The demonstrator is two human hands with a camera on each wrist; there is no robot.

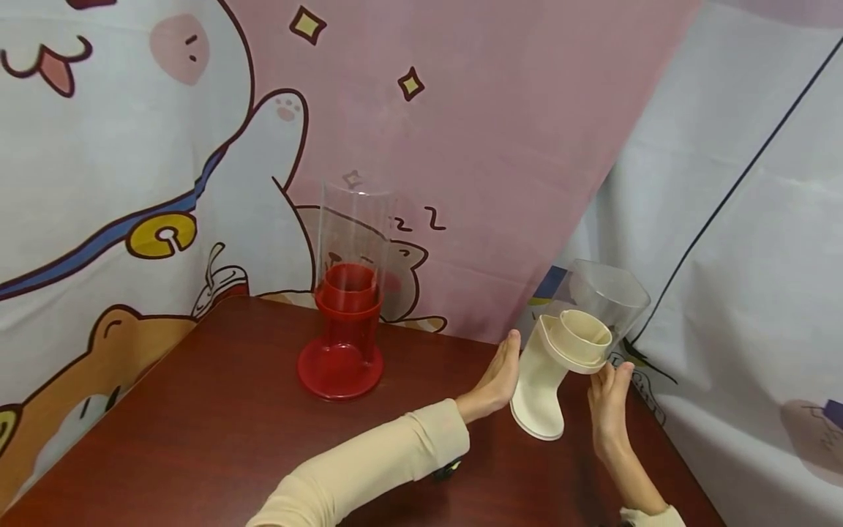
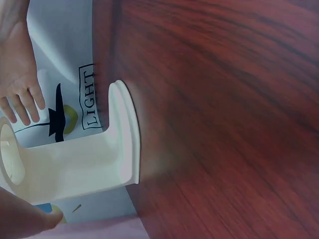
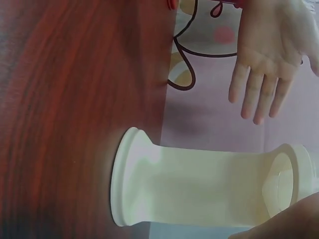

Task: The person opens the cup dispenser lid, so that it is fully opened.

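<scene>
Near the right end of the reddish-brown tabletop (image 1: pixel 230 432) stands a cream stand (image 1: pixel 536 395), its flared base down on the wood, with a clear container (image 1: pixel 615 289) rising above its round collar. On one side of it is the left hand (image 1: pixel 497 377), fingers straight and palm turned toward the stand; on the other is the right hand (image 1: pixel 609 410), likewise flat with straight fingers. Neither is curled around anything; whether the fingers touch the stand, I cannot tell. Well apart, toward the left, a red stand (image 1: pixel 339 369) bears a clear cylinder (image 1: pixel 356 234). Behind hangs a pink and white cloth (image 1: pixel 500 146) printed with cartoon animals.
</scene>
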